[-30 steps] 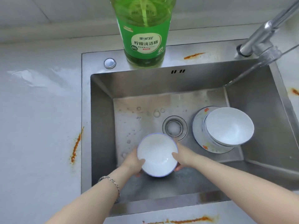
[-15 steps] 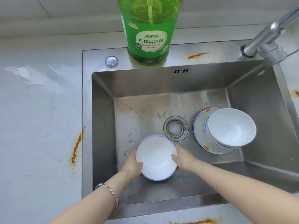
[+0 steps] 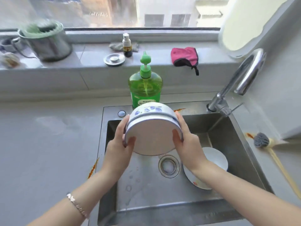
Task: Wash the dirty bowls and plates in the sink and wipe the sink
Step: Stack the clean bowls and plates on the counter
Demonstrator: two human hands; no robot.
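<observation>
A white bowl (image 3: 153, 132) with blue flowers on its outside is held up above the steel sink (image 3: 236, 132), tilted so its inside faces me. My left hand (image 3: 120, 144) grips its left rim, thumb inside. My right hand (image 3: 185, 139) grips the right rim the same way. Down in the basin, a second white bowl (image 3: 216, 157) sits on a plate (image 3: 195, 181) right of the drain (image 3: 169, 166), partly hidden by my right forearm.
A green dish-soap pump bottle (image 3: 145, 85) stands behind the sink. The faucet (image 3: 239, 80) arches at the right rim. A grey dish brush (image 3: 262, 140) lies on the right counter. On the windowsill are a pink cloth (image 3: 184, 56), a sink plug (image 3: 114, 59), a spray bottle (image 3: 127, 44) and a metal pot (image 3: 47, 38). Orange stains mark the counter.
Both hands lifted the bowl from the sink floor up above the basin and tilted it toward me. The view tipped upward, showing the windowsill.
</observation>
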